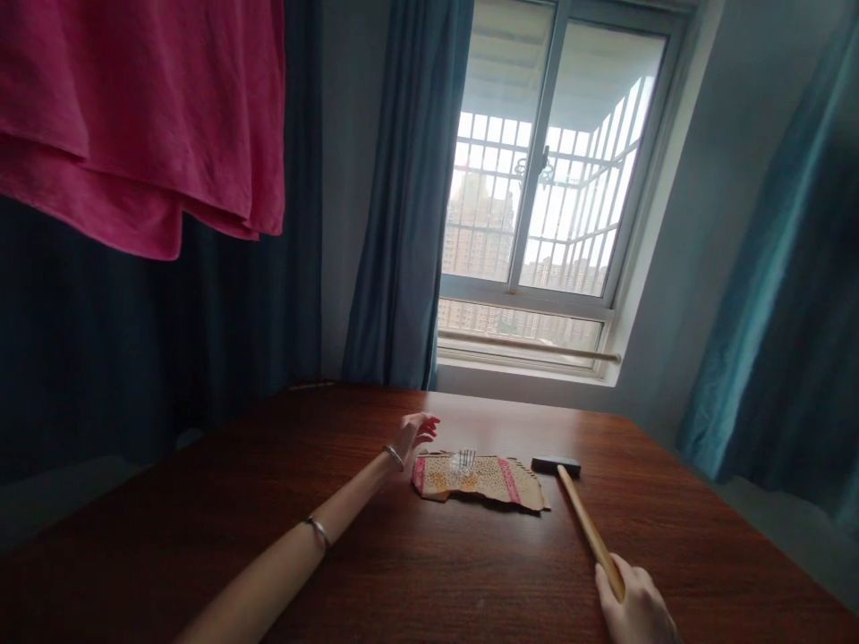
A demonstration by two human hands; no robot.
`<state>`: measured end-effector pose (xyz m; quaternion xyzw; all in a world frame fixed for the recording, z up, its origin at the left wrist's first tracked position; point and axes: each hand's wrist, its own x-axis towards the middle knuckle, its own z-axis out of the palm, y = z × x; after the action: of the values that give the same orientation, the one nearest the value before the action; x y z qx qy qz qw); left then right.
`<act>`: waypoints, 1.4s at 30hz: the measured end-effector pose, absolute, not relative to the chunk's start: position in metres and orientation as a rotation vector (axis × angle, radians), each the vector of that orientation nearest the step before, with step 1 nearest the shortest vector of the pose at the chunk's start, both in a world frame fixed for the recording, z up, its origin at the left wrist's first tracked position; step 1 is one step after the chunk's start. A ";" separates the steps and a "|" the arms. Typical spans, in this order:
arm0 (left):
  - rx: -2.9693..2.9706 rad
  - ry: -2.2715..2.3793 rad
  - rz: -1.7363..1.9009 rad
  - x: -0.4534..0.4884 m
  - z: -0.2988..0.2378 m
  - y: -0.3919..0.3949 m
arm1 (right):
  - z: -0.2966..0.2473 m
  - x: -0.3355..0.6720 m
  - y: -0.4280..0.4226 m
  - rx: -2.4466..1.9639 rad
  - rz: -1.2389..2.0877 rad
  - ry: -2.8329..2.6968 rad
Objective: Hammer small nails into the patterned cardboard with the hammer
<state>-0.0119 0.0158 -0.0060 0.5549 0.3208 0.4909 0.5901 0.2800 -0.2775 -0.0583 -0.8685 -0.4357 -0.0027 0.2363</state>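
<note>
My right hand (634,601) is wrapped round the wooden handle of a hammer (587,519), near its end. The hammer's dark head rests on or just over the table, to the right of a flat, ragged-edged board (493,476) with pink stripes and many small dark dots. Several thin nails (467,459) stand upright on the board, a little left of its middle, with a shiny clear patch around them. Just beyond the board's left end, my left hand (417,433) is raised with its fingers loosely bent and apart. Nothing shows in it, and two bracelets circle that arm.
A brown wooden table (429,572) lies under everything. Behind it are a barred window (530,206) and blue curtains (409,206). A pink cloth (148,125) hangs at the upper left. Another blue curtain (758,295) hangs at the right.
</note>
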 end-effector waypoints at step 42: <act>2.037 1.742 0.408 -0.134 -0.017 0.005 | -0.082 0.295 -0.279 -2.310 -0.033 -1.174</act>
<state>-0.1336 0.0050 -0.0170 0.7341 0.6276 0.1471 0.2135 0.2947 -0.2792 -0.0820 -0.8579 -0.4361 -0.0121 0.2714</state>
